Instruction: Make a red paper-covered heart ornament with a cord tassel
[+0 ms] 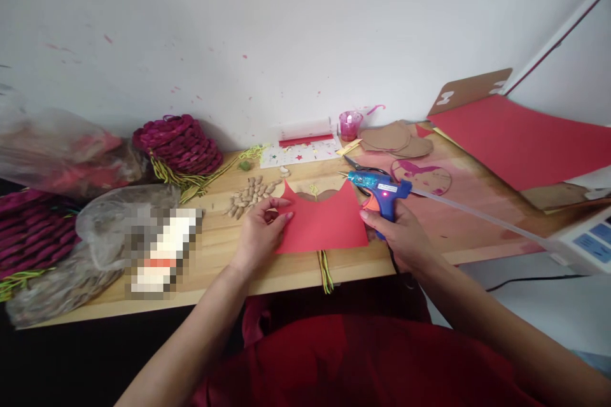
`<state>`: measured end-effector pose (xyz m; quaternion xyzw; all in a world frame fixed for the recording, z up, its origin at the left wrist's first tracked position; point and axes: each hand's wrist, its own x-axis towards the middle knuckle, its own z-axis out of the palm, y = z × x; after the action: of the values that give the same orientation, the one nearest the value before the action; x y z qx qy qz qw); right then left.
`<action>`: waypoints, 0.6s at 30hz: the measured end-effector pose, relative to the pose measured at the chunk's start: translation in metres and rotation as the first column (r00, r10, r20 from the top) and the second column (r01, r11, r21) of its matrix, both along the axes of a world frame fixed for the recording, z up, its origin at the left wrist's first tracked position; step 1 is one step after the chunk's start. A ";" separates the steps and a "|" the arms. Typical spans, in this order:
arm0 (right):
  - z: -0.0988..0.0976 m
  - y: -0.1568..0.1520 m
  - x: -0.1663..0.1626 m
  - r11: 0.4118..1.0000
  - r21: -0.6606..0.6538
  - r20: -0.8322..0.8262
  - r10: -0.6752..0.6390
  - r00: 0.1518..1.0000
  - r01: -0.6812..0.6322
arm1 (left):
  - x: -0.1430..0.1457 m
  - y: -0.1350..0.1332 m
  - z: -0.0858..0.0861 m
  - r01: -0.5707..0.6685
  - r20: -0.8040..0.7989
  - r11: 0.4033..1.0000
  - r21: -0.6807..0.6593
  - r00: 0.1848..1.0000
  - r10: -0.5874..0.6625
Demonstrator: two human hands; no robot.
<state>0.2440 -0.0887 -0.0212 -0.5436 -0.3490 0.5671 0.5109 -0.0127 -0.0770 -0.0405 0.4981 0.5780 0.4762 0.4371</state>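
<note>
- light wooden table (224,248): work sits centre, at the near edge.
- big red paper sheet (515,140): far right, flat, well apart from both hands.
- magenta woven basket (179,143): far left, by the wall.
- red cut paper piece (322,222), two points on its far edge: flat on the table, over a yellow-green cord (326,270).
- left hand (260,232): pinching the piece's left edge.
- right hand (403,235): closed round the grip of a blue hot glue gun (379,187), nozzle pointing left, just beyond the piece's right point.
- pale seed pile (251,194): just beyond the left hand.
</note>
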 end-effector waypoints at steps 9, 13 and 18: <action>-0.001 0.015 -0.001 0.998 0.023 -0.006 0.058 0.998 -0.058 | -0.003 0.014 0.002 -0.057 -0.073 0.998 -0.016 0.996 0.056; 0.001 0.018 -0.005 0.999 0.006 -0.045 0.040 0.998 -0.040 | -0.001 0.015 0.008 -0.101 -0.079 0.995 -0.020 0.992 0.099; 0.002 0.022 -0.007 0.999 0.017 -0.027 0.046 0.999 -0.045 | -0.004 0.020 0.012 -0.088 -0.077 0.996 -0.024 0.993 0.086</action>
<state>0.2370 -0.0669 -0.0196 -0.5234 -0.3588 0.5831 0.5072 -0.0168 -0.0569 -0.0288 0.4841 0.6220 0.4673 0.4004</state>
